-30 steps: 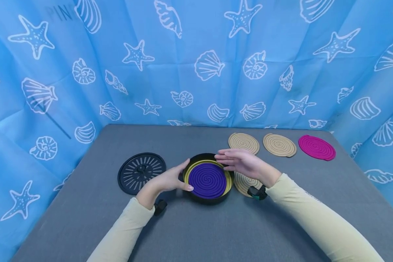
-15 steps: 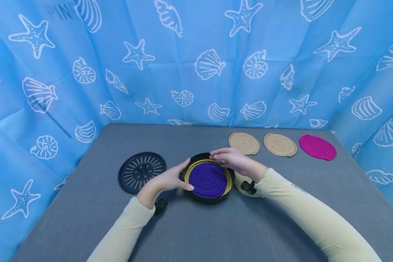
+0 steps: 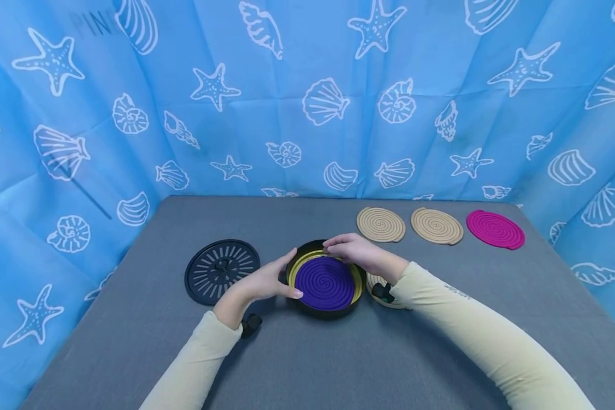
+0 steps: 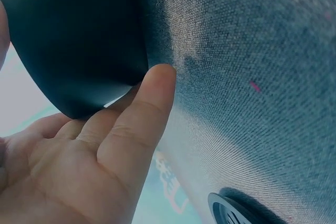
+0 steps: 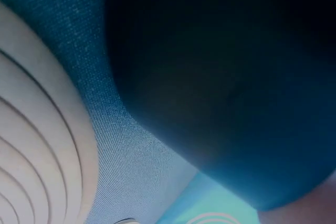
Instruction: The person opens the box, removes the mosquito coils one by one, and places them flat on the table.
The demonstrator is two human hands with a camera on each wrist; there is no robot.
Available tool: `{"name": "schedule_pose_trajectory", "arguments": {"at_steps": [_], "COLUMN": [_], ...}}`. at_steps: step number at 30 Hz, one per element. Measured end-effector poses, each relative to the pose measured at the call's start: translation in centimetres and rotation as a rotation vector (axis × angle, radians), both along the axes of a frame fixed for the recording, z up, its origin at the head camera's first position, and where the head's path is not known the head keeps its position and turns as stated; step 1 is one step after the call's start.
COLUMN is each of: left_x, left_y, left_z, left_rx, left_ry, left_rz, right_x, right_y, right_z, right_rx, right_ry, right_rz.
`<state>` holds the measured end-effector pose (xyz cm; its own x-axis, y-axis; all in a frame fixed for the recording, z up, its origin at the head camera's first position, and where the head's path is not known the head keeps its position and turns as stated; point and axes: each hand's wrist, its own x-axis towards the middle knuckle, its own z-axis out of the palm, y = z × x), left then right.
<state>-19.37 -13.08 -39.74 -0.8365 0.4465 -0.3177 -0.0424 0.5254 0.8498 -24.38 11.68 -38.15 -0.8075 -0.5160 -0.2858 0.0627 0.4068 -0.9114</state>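
Note:
A round black container [image 3: 324,314] stands mid-table. Inside it lie a purple coiled rope coaster [image 3: 325,285] and, partly under it, a yellow coaster [image 3: 357,286]. My left hand [image 3: 260,280] holds the container's left side, thumb at the rim and fingers along the outer wall [image 4: 79,40]. At the far right of the rim, my right hand [image 3: 357,253] reaches over with bent fingers, and its fingertips dip inside near the coasters' edge. Whether they pinch anything is hidden. The dark container wall [image 5: 210,87] fills much of the right wrist view.
A black slotted lid [image 3: 222,272] with a small knob lies left of the container. Beneath my right wrist is a beige coaster [image 3: 389,302]. Farther back lie a beige coaster [image 3: 381,224], another beige coaster [image 3: 437,226] and a pink one [image 3: 495,229]. A blue curtain [image 3: 287,131] hangs behind.
My right hand has moved left along the container's far rim, and its straight fingers have bent down inside. The left hand, container and coasters look unmoved.

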Motion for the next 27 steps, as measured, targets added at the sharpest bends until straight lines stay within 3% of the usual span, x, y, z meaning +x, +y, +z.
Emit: {"name": "schedule_pose_trajectory", "arguments": {"at_steps": [14,27], "left_x": [0.08,0.07], "left_y": [-0.03,0.18], "left_z": [-0.37,-0.08], "left_rx": [0.009,0.011], "left_ry": [-0.005,-0.002], "left_rz": [0.019,0.018], "right_x": [0.18,0.36], "right_y": [-0.33,-0.40], "right_z": [0.39,0.57], "right_rx": [-0.007,-0.031], "right_ry": [0.002,0.045], "right_rz": [0.002,-0.077]}}
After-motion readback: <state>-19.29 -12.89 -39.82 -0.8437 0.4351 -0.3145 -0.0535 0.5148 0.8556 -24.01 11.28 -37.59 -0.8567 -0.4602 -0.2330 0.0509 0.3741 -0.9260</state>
